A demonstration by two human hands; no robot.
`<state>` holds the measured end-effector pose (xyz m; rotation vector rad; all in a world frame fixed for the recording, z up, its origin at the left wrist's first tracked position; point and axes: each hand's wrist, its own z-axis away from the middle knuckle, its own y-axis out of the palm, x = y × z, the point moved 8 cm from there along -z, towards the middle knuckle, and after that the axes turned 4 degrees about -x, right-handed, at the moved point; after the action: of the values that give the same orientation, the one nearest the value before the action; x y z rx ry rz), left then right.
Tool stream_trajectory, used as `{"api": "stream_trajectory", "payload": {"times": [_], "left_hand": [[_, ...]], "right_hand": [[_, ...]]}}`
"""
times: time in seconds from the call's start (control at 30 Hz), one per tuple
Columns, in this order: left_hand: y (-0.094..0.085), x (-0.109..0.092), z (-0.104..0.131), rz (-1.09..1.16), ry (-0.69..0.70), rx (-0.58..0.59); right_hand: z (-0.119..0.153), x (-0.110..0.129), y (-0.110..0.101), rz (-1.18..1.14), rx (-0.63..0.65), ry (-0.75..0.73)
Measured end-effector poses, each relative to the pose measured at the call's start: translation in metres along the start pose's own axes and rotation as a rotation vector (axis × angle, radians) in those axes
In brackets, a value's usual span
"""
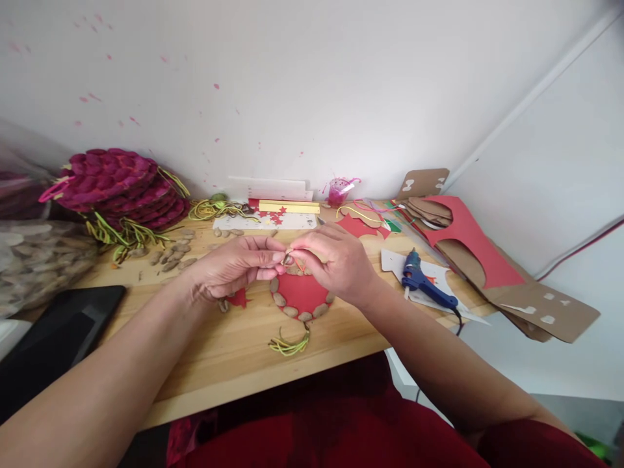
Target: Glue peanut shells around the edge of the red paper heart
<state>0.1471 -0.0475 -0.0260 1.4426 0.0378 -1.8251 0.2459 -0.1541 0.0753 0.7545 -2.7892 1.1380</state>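
Note:
Above a red disc point(302, 294) my two hands meet, fingers closed in a pinch. My left hand point(241, 263) grips a small brown shell-like piece point(287, 260). My right hand point(336, 260) pinches at the same spot, where a bit of orange shows near its fingertips; what exactly it holds is too small to make out. Brown oval shell-like pieces line the disc's visible rim, its upper part partly hidden by my hands. A yellow-green yarn tassel point(288, 344) hangs from the disc's near edge, lying on the wooden table point(219, 364). A red paper scrap point(238, 298) lies by my left hand.
A blue glue gun point(422, 281) rests on white paper at right, beside cut cardboard and red sheets point(468, 227). Left are a black phone point(63, 341), a bag of shell-like pieces point(39, 260) and stacked magenta discs point(117, 185). A pink-stained cup point(338, 193) stands behind.

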Motion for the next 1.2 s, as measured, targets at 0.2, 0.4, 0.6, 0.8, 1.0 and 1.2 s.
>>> {"api": "stream_trajectory", "payload": {"times": [0.2,0.4,0.6,0.8,1.0,1.2], "left_hand": [[-0.009,-0.007,0.000,0.005,0.044,-0.126],[-0.012,-0.011,0.001,-0.034,0.073,-0.169],[-0.009,-0.011,0.002,-0.030,0.069,-0.187],[-0.005,-0.012,0.005,-0.007,0.067,-0.202],[-0.005,-0.013,0.006,-0.016,0.084,-0.192],[-0.001,-0.013,0.010,-0.033,0.066,-0.176]], "right_hand": [[0.047,-0.057,-0.064,0.209,-0.058,0.348],[0.151,-0.129,-0.134,0.565,0.181,0.915],[0.196,-0.132,-0.151,0.529,0.168,1.057],[0.202,-0.126,-0.155,0.553,0.226,1.001],[0.198,-0.126,-0.143,0.630,0.288,0.815],[0.187,-0.126,-0.133,0.598,0.228,0.763]]}}
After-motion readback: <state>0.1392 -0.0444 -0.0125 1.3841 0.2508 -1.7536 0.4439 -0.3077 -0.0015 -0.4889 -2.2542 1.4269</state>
